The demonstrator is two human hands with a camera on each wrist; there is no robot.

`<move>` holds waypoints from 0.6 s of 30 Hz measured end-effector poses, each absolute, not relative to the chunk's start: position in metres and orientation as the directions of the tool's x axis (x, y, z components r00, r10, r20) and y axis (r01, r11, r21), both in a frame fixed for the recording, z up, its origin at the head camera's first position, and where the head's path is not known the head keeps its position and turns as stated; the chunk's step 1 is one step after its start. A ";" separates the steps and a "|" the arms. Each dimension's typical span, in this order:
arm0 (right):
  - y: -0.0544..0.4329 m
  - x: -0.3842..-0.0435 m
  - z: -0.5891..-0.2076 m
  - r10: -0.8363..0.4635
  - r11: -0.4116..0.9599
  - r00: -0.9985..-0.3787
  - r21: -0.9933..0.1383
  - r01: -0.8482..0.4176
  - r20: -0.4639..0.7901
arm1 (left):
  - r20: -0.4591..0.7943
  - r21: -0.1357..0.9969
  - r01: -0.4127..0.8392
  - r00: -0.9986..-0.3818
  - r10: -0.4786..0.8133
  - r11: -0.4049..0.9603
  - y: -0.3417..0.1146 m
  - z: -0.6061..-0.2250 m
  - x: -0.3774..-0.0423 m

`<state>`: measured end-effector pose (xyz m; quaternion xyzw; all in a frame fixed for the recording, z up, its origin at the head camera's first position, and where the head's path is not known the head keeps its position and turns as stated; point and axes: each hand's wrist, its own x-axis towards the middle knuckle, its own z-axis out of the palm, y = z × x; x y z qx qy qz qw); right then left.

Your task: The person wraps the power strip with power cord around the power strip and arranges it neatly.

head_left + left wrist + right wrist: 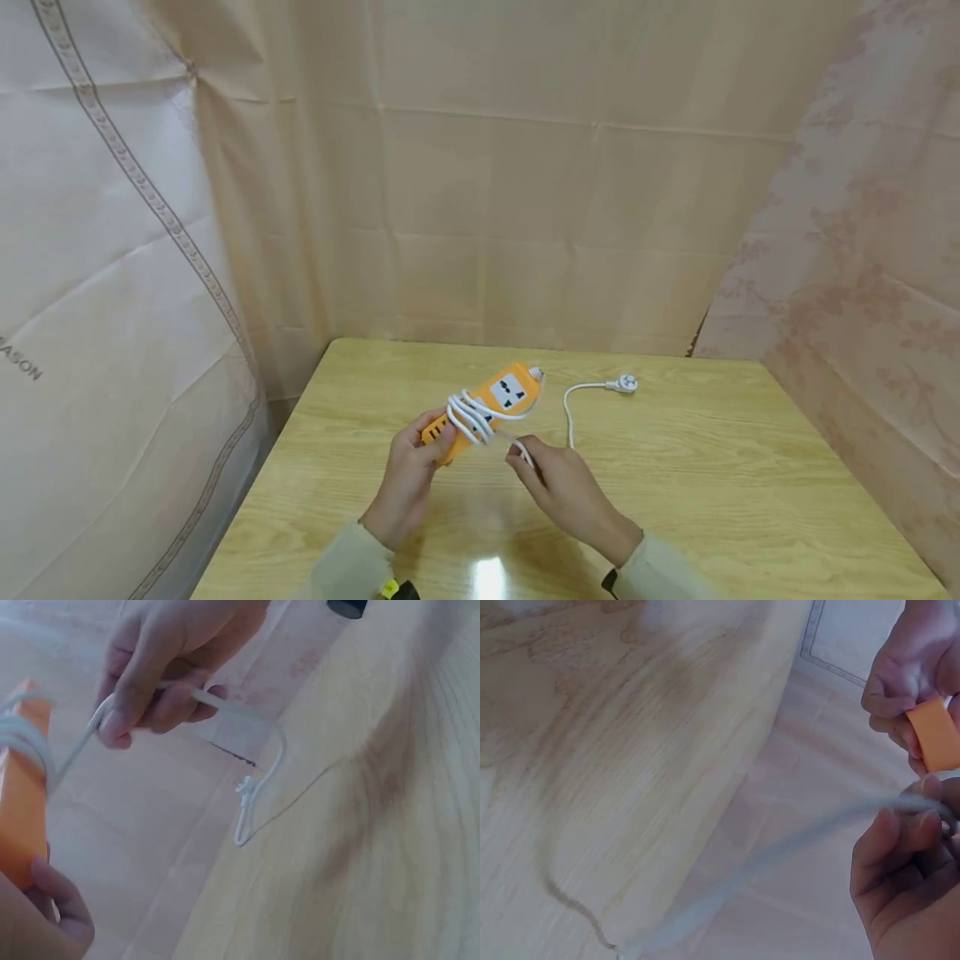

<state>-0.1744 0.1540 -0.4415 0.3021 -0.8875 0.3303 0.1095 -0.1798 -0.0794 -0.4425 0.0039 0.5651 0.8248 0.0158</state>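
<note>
An orange power strip [517,379] is tilted above the table, its far end up and to the right. My left hand [412,467] grips its near end, thumb on top beside the small slots. Several turns of white cord [468,417] wrap its middle. My right hand [558,483] pinches the cord just right of the strip; in the left wrist view the cord runs taut from the strip to these fingers [120,724]. From there the loose cord drops to the table, ending in a white plug [624,383]. In the right wrist view the strip [936,735] shows only in part.
The wooden table [712,467] reaches back to a beige curtain [480,208]. A pale cloth [112,333] hangs at the left and a flowered one [862,275] at the right. A dark round object [346,607] shows at the top of the left wrist view.
</note>
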 end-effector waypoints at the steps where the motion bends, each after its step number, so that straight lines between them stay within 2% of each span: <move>1: 0.154 -0.174 -0.443 -0.471 0.597 -0.785 -0.510 -0.619 0.402 | -0.021 0.933 -0.020 -1.000 0.000 -0.359 -0.082 -0.443 -0.183; 5: 0.156 -0.171 -0.451 -0.514 0.599 -0.704 -0.383 -0.703 0.491 | -0.043 0.954 0.001 -0.989 -0.139 -0.300 -0.097 -0.446 -0.194; 7: 0.158 -0.171 -0.454 -0.533 0.601 -0.649 -0.297 -0.742 0.543 | -0.041 0.971 0.005 -0.982 -0.185 -0.240 -0.102 -0.450 -0.197; 9: 0.159 -0.171 -0.455 -0.541 0.609 -0.624 -0.249 -0.753 0.564 | -0.034 0.986 0.002 -0.977 -0.210 -0.168 -0.105 -0.453 -0.198; 12: 0.162 -0.173 -0.453 -0.547 0.622 -0.622 -0.226 -0.750 0.560 | 0.017 0.998 0.029 -0.977 -0.212 -0.052 -0.107 -0.457 -0.197; 15: 0.166 -0.174 -0.449 -0.546 0.629 -0.630 -0.226 -0.744 0.553 | 0.140 0.986 0.117 -0.965 -0.221 0.116 -0.108 -0.459 -0.196; 18: 0.170 -0.174 -0.446 -0.541 0.634 -0.620 -0.209 -0.745 0.569 | 0.282 0.929 0.205 -0.932 -0.228 0.309 -0.111 -0.459 -0.197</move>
